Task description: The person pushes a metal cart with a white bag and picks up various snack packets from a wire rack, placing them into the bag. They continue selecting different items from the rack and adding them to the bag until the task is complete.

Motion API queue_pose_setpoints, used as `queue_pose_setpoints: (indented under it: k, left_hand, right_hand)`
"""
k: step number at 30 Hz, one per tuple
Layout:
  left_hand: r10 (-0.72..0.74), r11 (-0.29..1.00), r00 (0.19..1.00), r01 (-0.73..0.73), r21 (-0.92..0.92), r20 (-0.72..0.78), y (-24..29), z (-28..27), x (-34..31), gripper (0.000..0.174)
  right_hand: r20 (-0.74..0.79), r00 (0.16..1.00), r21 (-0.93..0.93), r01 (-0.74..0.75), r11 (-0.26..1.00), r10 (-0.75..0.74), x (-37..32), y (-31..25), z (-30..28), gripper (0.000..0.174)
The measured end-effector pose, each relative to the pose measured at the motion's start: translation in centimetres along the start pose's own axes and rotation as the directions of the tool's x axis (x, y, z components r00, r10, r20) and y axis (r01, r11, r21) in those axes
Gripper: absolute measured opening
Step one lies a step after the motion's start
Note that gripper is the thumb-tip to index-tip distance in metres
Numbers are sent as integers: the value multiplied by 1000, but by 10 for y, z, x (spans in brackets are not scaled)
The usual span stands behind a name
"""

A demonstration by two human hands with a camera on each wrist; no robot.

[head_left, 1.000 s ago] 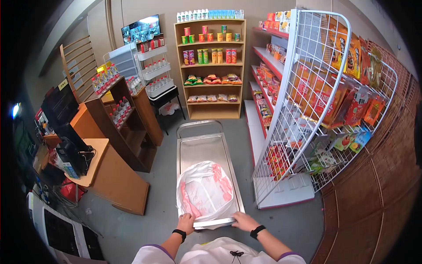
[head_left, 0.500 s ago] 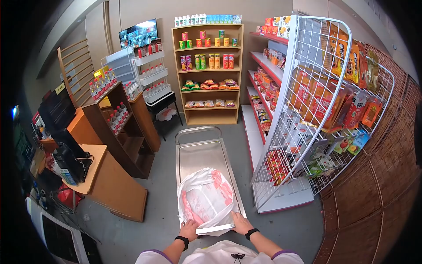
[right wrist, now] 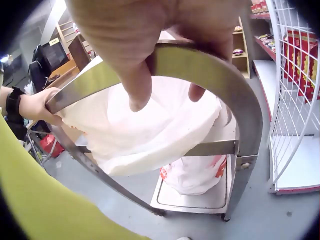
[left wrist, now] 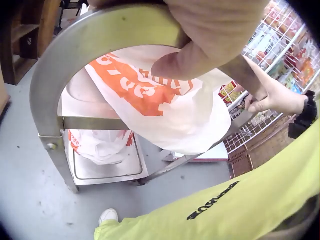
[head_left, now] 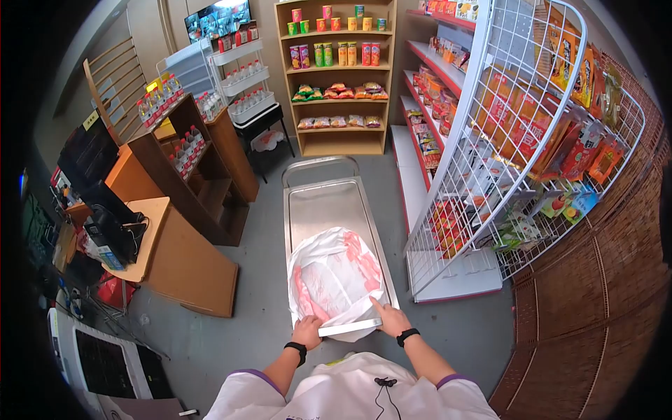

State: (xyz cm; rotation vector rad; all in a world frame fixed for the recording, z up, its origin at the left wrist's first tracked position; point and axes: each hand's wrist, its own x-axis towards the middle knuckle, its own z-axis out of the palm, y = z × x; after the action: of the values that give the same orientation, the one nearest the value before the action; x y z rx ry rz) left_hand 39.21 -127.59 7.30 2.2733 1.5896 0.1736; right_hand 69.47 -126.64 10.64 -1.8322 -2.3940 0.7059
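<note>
A metal cart [head_left: 325, 203] stands in front of the person, its curved push handle [left wrist: 44, 95] nearest the body. A white plastic bag with red print [head_left: 339, 280] hangs spread wide at the handle. The left hand [head_left: 308, 332] grips the left part of the handle, its thumb over the bag in the left wrist view. On the handle's right part the right hand [head_left: 393, 322] has its fingers curled over the bar and the bag's edge. Lower down, another white bag [right wrist: 192, 175] rests on the cart's bottom tray [right wrist: 167, 196].
Ahead stands a wooden snack shelf [head_left: 339, 145]. At right are a white wire rack [head_left: 420, 280] with hanging packets and red-edged shelves [head_left: 413, 171]. A wooden counter [head_left: 189, 269] and a dark bottle shelf [head_left: 231, 203] stand at left. Grey floor [head_left: 262, 280] borders the cart.
The right hand has moved from the handle's right end onto its bar by the bag. The view has tilted lower, and the cart, bag and both hands appear higher in it.
</note>
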Motion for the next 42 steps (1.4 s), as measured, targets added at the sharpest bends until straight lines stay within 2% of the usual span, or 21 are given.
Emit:
queue_pose_setpoints:
  k: [5, 6, 7, 8, 10, 13, 21, 31, 34, 39, 42]
  left_hand:
    - [-5, 1000, 1000, 5, -24, -17, 1, 3, -2, 41]
    - [-26, 1000, 999, 26, 3, 24, -3, 10, -1, 43]
    - [-40, 999, 997, 41, -8, 62, -8, 16, 0, 42]
    - [-62, 998, 995, 64, -22, 75, -3, 13, -1, 37]
    - [-3, 1000, 1000, 3, -17, -16, 0, 13, -5, 32]
    - [44, 998, 998, -46, -34, -53, 8, 11, -11, 37]
    - [130, 991, 991, -128, -50, 39, 45, 16, -28, 39]
    - [101, 993, 990, -106, 44, 102, 94, 32, -46, 39]
    - [131, 984, 990, -136, 115, 49, 101, 40, -49, 39]
    - [119, 988, 990, -126, 92, 70, 114, 45, -49, 40]
    - [152, 971, 984, -166, 171, 90, 119, 46, -44, 40]
  right_hand:
    - [-94, 994, 49, -46, 998, 51, -4, 6, 12, 97]
    - [-129, 991, 91, -17, 996, 29, -1, 15, 24, 94]
    - [-91, 994, 82, -58, 995, 66, -3, 9, 20, 91]
    - [-107, 993, 105, -44, 994, 55, -6, 9, 19, 94]
    - [-115, 991, 120, -59, 991, 73, -11, 6, 15, 103]
    - [-113, 990, 101, -72, 992, 83, -19, 4, 12, 107]
    - [-88, 986, 116, -129, 985, 140, -63, 23, 11, 106]
    - [-216, 970, 89, -91, 992, 109, -120, 53, 31, 85]
    - [-227, 963, 104, -127, 986, 147, -136, 53, 32, 79]
    - [-276, 944, 86, -162, 983, 180, -154, 60, 37, 72]
    - [-283, 943, 93, -157, 983, 177, -160, 64, 36, 65]
